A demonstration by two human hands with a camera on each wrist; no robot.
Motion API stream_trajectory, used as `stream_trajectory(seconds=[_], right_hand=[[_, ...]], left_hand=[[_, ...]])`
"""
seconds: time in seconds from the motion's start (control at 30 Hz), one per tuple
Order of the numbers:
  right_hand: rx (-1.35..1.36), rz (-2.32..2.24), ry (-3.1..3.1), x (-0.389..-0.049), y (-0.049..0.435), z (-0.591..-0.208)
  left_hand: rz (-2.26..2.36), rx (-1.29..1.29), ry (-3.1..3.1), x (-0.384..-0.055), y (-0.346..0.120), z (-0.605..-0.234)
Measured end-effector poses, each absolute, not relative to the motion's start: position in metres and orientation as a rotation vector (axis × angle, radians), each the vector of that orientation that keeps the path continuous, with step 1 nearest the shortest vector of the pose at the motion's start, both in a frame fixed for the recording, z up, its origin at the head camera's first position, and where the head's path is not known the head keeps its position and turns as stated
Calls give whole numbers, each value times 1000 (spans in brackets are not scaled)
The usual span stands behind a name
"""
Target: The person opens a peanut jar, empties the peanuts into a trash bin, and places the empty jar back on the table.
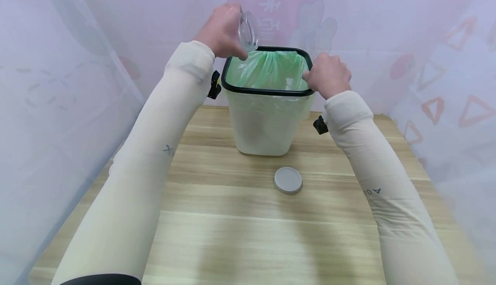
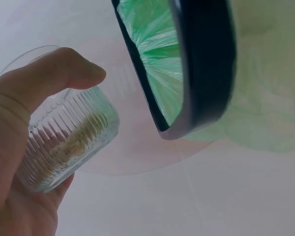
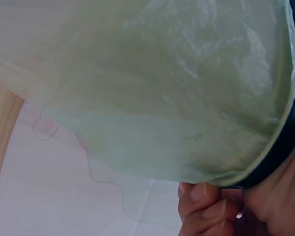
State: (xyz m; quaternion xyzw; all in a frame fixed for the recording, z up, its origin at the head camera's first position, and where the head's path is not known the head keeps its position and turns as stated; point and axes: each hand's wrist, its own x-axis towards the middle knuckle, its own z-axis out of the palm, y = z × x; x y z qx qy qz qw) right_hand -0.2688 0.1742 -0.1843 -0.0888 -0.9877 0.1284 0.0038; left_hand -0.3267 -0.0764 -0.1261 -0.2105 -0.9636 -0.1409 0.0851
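Note:
My left hand (image 1: pixel 224 31) grips a clear ribbed glass jar (image 2: pixel 91 115), tilted and held above the left side of a bin. In the left wrist view some tan, crumbly stuff (image 2: pixel 71 147) lies along the jar's inside wall. The white bin (image 1: pixel 261 125) stands upright, lined with a thin green plastic bag (image 1: pixel 267 67) that folds over outside under the black rim (image 1: pixel 267 91). At the bin's right corner, my right hand (image 1: pixel 330 75) holds the rim, its curled fingers (image 3: pixel 199 191) showing under the rim in the right wrist view.
A round grey lid (image 1: pixel 288 179) lies flat on the wooden table (image 1: pixel 217 203), in front of the bin. Pale printed curtains (image 1: pixel 426 26) hang close behind the bin and along both sides of the table.

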Motion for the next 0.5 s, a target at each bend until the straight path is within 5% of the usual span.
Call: stream_trajectory(seconds=[0.5], right_hand=[[-271,396,-3089,-271,173,-186]], left_hand=[[-258,-673,-2918,-325,-78,-130]])
